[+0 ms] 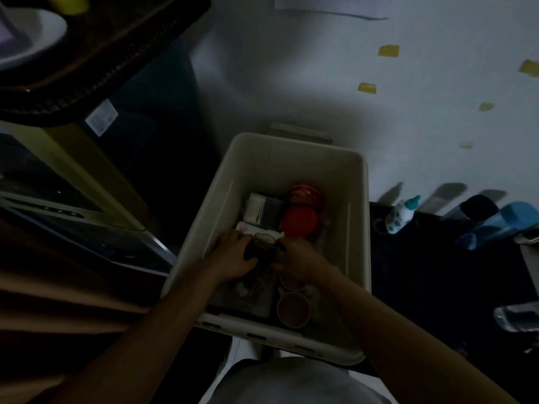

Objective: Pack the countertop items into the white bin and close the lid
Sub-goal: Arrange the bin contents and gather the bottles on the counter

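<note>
Down inside the white bin (365, 205), low and near the front, both hands meet over a dark object (262, 248). Too dim and blurred to say what it is. Left hand (233, 253) has fingers curled round its left end, and right hand (302, 262) grips the right end, thumb side up. Two-handed hold probably means it is being steered into a gap, since the floor of the bin is already crowded.

Packed so far:
- box (264, 209), white and dark, at the middle left
- red patterned bowl (306, 193) toward the far wall
- red round piece (299, 221) just in front of that bowl
- brown cup (293, 310) at the near right, mouth up, with a second cup rim half hidden under the right wrist

Round things sit on the right and flat things on the left, which looks like sorting by shape to save room.

Both forearms come in from the bottom of the view and angle inward, wrists bent down into the bin. Hands are close together, with the object bridging them.

The bin has no lid on it. A grey part shows behind the far rim; cannot tell if that is the lid. Judged mid-packing, closing not yet started.
</note>
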The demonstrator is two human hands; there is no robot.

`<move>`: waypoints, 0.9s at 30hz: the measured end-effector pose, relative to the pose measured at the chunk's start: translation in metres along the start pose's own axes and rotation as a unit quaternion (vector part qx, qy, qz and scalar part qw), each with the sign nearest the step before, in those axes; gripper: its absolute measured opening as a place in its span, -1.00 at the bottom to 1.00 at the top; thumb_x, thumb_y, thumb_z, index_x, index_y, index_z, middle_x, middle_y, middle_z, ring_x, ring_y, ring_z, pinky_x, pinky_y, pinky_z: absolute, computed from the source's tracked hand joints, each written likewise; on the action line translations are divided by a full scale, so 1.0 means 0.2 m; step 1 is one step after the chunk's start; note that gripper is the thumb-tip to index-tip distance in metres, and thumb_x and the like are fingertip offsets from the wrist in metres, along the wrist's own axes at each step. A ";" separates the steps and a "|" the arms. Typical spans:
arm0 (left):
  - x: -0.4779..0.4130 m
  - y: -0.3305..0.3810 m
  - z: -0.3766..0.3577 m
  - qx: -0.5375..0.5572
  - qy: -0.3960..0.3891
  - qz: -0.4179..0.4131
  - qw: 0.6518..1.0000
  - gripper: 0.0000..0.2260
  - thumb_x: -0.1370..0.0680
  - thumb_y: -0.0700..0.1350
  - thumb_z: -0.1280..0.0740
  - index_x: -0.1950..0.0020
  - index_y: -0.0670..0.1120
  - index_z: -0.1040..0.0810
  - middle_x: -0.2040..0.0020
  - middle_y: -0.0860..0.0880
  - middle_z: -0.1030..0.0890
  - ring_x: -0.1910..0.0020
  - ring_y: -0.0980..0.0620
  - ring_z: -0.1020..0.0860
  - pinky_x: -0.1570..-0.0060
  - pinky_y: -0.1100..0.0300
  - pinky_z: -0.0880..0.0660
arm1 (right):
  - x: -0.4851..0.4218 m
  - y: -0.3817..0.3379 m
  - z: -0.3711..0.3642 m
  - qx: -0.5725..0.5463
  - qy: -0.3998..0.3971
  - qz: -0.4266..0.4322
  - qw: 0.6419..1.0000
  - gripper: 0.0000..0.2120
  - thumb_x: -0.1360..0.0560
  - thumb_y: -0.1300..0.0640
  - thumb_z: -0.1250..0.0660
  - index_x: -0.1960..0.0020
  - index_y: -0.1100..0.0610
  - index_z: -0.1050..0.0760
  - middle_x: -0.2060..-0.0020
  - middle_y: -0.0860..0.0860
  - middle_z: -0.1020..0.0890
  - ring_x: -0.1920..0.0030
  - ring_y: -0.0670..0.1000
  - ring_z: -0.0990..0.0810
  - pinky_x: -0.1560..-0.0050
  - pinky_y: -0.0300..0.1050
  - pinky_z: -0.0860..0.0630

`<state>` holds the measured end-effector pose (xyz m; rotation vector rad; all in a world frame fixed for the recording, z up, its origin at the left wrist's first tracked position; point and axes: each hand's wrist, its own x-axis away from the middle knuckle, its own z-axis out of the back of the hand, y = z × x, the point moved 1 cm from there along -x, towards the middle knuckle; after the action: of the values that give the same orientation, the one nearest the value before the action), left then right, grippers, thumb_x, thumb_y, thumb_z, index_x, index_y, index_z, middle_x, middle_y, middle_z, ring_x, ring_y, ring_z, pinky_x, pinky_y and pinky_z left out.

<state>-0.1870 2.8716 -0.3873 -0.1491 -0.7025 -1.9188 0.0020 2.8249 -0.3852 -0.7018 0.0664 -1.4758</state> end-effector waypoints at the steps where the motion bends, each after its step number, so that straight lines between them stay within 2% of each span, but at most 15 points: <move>1: 0.00 0.00 0.00 -0.007 0.000 -0.008 1.000 -0.48 -0.52 0.05 -0.32 -0.46 0.00 -0.33 -0.45 -0.14 -0.29 -0.43 -0.16 -0.24 -0.39 0.06 -0.22 | 0.00 0.00 -0.02 0.013 0.001 0.003 1.000 -0.60 -0.41 -0.11 -0.42 -0.16 0.04 -0.49 -0.05 0.02 -0.60 0.02 0.04 -0.56 0.05 0.00 -0.56; 3: -0.01 -0.01 -0.02 -0.004 -0.008 -0.014 1.000 -0.48 -0.50 0.03 -0.33 -0.45 0.01 -0.33 -0.45 -0.13 -0.30 -0.42 -0.15 -0.27 -0.37 0.05 -0.26 | -0.01 0.01 -0.06 0.021 0.002 0.006 1.000 -0.60 -0.43 -0.14 -0.38 -0.19 0.01 -0.46 -0.10 0.04 -0.57 -0.03 0.07 -0.54 0.01 0.00 -0.54; 8: -0.01 -0.01 -0.03 -0.024 -0.028 -0.022 0.999 -0.46 -0.50 0.00 -0.33 -0.47 -0.02 -0.31 -0.42 -0.13 -0.34 -0.39 -0.14 -0.32 -0.35 0.03 -0.31 | -0.01 0.03 -0.11 0.007 -0.019 0.012 1.000 -0.54 -0.48 -0.12 -0.36 -0.27 0.10 -0.44 -0.16 0.09 -0.56 -0.11 0.12 -0.53 -0.01 -0.05 -0.50; 13: 0.00 -0.01 -0.02 -0.037 -0.007 -0.047 0.998 -0.49 -0.50 0.00 -0.32 -0.43 -0.05 -0.36 -0.37 -0.14 -0.38 -0.35 -0.13 -0.35 -0.32 0.04 -0.34 | 0.00 0.00 -0.08 -0.014 -0.007 0.009 1.000 -0.37 -0.43 -0.24 -0.34 -0.40 0.02 -0.35 -0.29 0.06 -0.49 -0.25 0.12 -0.47 -0.21 0.05 -0.48; 15: 0.02 0.03 -0.02 -0.050 0.003 -0.082 0.995 -0.50 -0.51 -0.02 -0.32 -0.43 -0.08 -0.36 -0.38 -0.14 -0.38 -0.37 -0.12 -0.31 -0.35 0.08 -0.28 | 0.00 0.01 -0.08 -0.021 -0.003 0.020 1.000 -0.35 -0.39 -0.31 -0.25 -0.38 -0.01 -0.35 -0.26 0.05 -0.52 -0.22 0.11 -0.50 -0.19 0.05 -0.49; 19: 0.04 0.13 0.03 -0.048 0.056 -0.139 0.988 -0.50 -0.54 -0.08 -0.31 -0.47 -0.10 -0.32 -0.46 -0.11 -0.31 -0.46 -0.11 -0.24 -0.41 0.12 -0.17 | 0.05 -0.02 0.05 -0.040 -0.004 0.009 0.999 -0.48 -0.45 -0.11 -0.32 -0.34 0.06 -0.39 -0.24 0.10 -0.53 -0.20 0.13 -0.51 -0.19 0.06 -0.47; 21: 0.03 0.19 0.05 -0.023 0.083 -0.161 0.983 -0.51 -0.53 -0.10 -0.31 -0.46 -0.09 -0.34 -0.43 -0.10 -0.34 -0.43 -0.10 -0.28 -0.38 0.15 -0.18 | 0.08 -0.01 0.13 -0.074 0.007 0.008 0.997 -0.59 -0.48 0.01 -0.36 -0.29 0.11 -0.44 -0.20 0.12 -0.56 -0.16 0.13 -0.54 -0.17 0.08 -0.49; 23: 0.03 0.25 0.08 -0.010 0.084 -0.176 0.981 -0.52 -0.52 -0.06 -0.30 -0.44 -0.11 -0.36 -0.40 -0.10 -0.37 -0.39 -0.08 -0.31 -0.32 0.20 -0.19 | 0.12 -0.02 0.20 -0.115 0.028 0.014 0.993 -0.67 -0.47 0.00 -0.36 -0.20 0.07 -0.47 -0.10 0.05 -0.59 -0.07 0.07 -0.57 -0.10 0.08 -0.54; 27: 0.00 0.41 0.15 -0.003 0.109 -0.210 0.972 -0.51 -0.54 -0.05 -0.29 -0.46 -0.10 -0.33 -0.43 -0.09 -0.33 -0.43 -0.06 -0.25 -0.41 0.13 -0.17 | 0.25 0.03 0.38 -0.169 0.080 0.032 0.982 -0.58 -0.50 0.05 -0.35 -0.34 0.02 -0.39 -0.21 -0.02 -0.52 -0.17 -0.01 -0.53 -0.21 -0.02 -0.51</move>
<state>-0.1225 2.8632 -0.3292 0.2224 -0.6137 -2.2965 0.0476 2.8076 -0.3090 -0.8437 0.4679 -1.4720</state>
